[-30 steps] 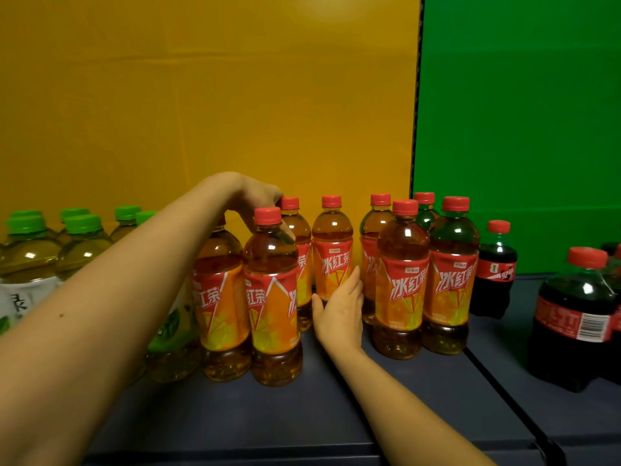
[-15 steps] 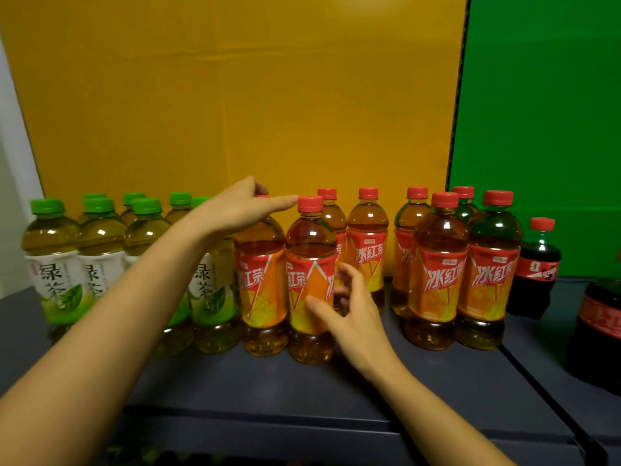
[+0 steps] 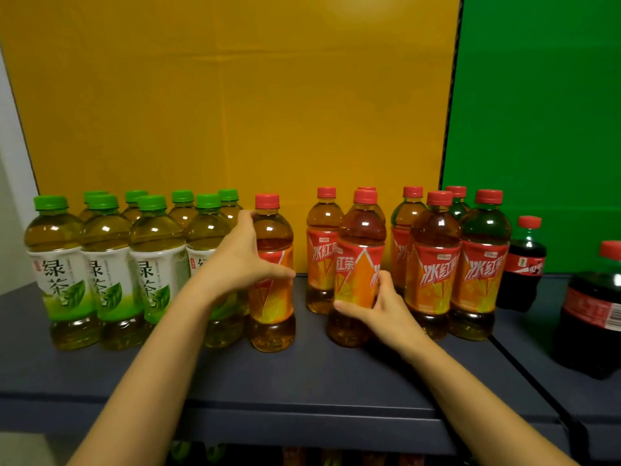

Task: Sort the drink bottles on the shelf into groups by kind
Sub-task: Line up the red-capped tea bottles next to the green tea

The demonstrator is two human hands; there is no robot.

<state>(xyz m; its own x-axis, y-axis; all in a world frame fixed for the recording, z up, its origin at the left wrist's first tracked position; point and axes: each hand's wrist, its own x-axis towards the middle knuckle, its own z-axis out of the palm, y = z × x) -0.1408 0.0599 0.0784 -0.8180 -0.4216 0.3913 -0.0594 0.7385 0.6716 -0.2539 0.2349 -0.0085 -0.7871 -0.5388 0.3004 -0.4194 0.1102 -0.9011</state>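
Well, behind both hands stands a yellow board (image 3: 235, 95), with a green board (image 3: 537, 112) beyond the right hand's side. Under the hands runs a dark shelf (image 3: 302, 375), and every bottle stands upright on it. Just left of the left hand is a tight group of green-capped tea bottles (image 3: 107, 264), touching one another. Right of the right hand, close by, stands a cluster of red-capped iced tea bottles (image 3: 433, 264), and farther right a large cola bottle (image 3: 591, 317) and a small cola bottle (image 3: 522, 264). The left hand (image 3: 240, 260) grips one iced tea bottle (image 3: 274, 297) at its label, thumb across the front, right beside the green-capped group. The right hand (image 3: 383, 311) wraps its fingers round the lower label of a second iced tea bottle (image 3: 358, 237). A gap of bare shelf separates the two held bottles.
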